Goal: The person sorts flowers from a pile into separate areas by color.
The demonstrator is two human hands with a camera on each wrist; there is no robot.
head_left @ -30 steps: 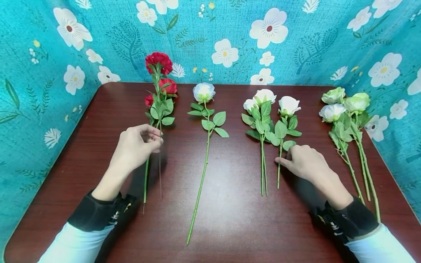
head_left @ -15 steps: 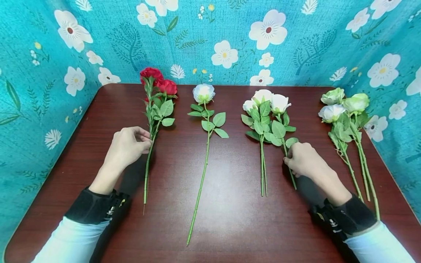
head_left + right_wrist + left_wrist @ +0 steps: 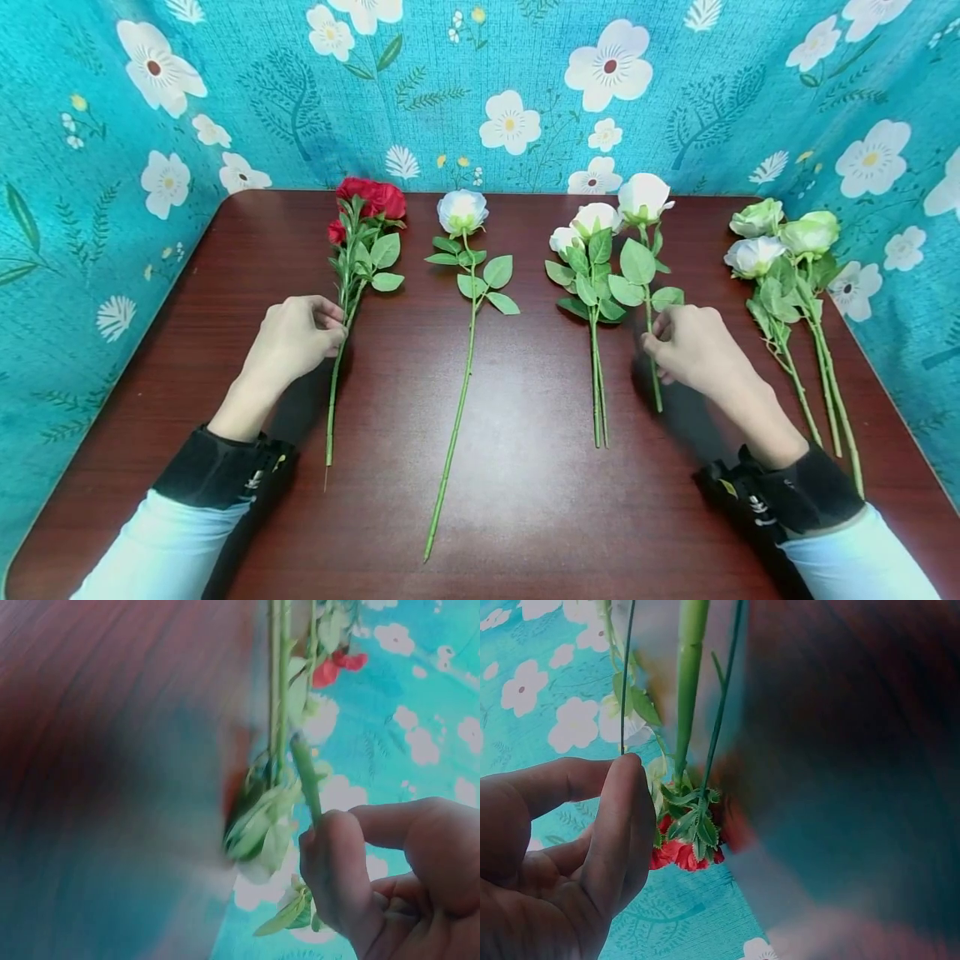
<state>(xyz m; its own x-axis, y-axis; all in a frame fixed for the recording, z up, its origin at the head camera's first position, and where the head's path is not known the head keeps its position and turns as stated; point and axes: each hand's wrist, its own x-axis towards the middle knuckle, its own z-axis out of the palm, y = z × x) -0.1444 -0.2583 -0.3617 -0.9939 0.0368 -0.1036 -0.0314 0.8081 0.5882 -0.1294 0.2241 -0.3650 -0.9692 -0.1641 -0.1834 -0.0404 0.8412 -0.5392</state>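
pale sleeves and black wrist bands come in from the lower corners of the head view over the dark worktop. between them the long stem of a lone bluish-white rose runs up the middle of the frame, so forearms are best kept either side of it.

left of centre, the left grip pinches a thin stem between thumb and fingertips, below the red flowers; which red head it carries is hard to tell. so slender a stem probably swivels easily, so a light, steady pinch should serve better than a hard one.

right of centre, the right grip pinches the stem of a white rose, the stem's end showing past the fingertips in the right wrist view. held this low, the head likely weighs at the far end: move it slowly, keeping its leaves from snagging the paired white roses just to its left.

at the right edge lies a bunch of pale green and white roses. behind, floral cloth fills the top of the frame.
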